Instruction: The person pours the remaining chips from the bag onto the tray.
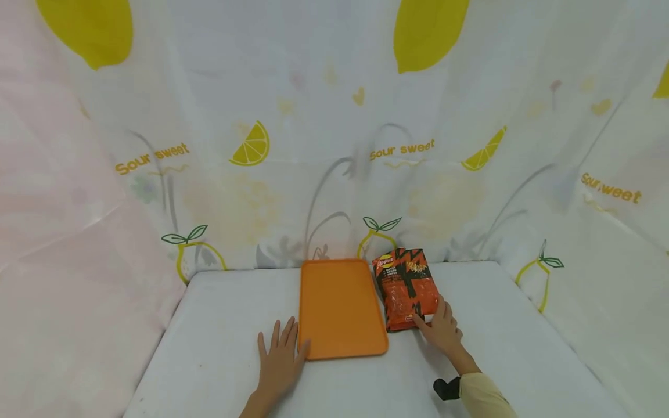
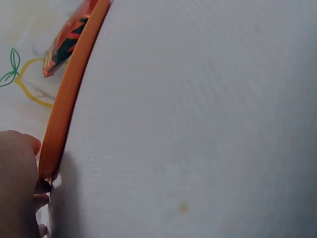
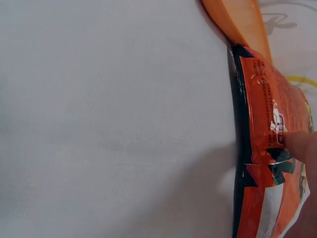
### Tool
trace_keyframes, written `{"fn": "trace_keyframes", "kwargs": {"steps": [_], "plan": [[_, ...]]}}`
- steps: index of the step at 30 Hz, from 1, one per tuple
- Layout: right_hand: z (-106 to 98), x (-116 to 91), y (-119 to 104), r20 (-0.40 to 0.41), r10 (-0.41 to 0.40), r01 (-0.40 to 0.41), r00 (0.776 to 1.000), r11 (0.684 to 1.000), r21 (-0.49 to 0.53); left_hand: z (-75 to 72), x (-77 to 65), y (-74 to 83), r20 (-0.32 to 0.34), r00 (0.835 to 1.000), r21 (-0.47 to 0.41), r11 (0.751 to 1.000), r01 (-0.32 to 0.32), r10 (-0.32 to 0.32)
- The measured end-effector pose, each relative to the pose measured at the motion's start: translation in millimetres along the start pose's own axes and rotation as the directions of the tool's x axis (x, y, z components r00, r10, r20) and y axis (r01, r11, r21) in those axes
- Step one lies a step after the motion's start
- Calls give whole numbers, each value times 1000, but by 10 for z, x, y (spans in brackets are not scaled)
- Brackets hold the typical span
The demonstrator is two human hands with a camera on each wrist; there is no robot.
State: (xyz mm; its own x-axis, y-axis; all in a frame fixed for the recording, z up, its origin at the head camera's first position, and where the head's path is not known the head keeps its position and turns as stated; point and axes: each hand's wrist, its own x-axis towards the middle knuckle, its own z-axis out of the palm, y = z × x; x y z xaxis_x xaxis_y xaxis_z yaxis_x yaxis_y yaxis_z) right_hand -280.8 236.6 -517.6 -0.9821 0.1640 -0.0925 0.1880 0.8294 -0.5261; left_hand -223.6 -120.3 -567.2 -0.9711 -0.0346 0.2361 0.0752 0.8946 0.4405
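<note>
A: Where is the tray (image 1: 340, 307)?
B: It lies flat on the white tabletop (image 1: 230, 331), an orange one with a raised rim.
A: And the bag (image 1: 405, 296)?
B: Just right of the tray, red and black, printed side up. From the right wrist, one corner of it looks right up by the tray's edge, but I can't tell whether they touch.
A: What is the left hand (image 1: 279, 364) doing?
B: It sits at the tray's near left corner. The fingers are spread and the thumb reaches over the rim, touching it. That grip is released.
A: The right hand (image 1: 443, 331)?
B: Right of the tray, at the bag's near right corner. The thumb is at the bottom edge and the forefinger along the right side, both touching the bag. Whether that grip is grasping it, I can't tell.
A: Any clothing?
B: A pale yellow sleeve (image 1: 486, 397) on the right arm, nearer the person than the tray.
A: What is behind the tray?
B: A pale wall cloth (image 1: 324, 116) printed with lemons and the words "Sour sweet".
</note>
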Motion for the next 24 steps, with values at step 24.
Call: {"fn": "trace_keyframes", "kwargs": {"steps": [24], "plan": [[2,345,98,36,-246,245,969,969,36,76,-83,-24,-127,991,112,993,-25,39]]}}
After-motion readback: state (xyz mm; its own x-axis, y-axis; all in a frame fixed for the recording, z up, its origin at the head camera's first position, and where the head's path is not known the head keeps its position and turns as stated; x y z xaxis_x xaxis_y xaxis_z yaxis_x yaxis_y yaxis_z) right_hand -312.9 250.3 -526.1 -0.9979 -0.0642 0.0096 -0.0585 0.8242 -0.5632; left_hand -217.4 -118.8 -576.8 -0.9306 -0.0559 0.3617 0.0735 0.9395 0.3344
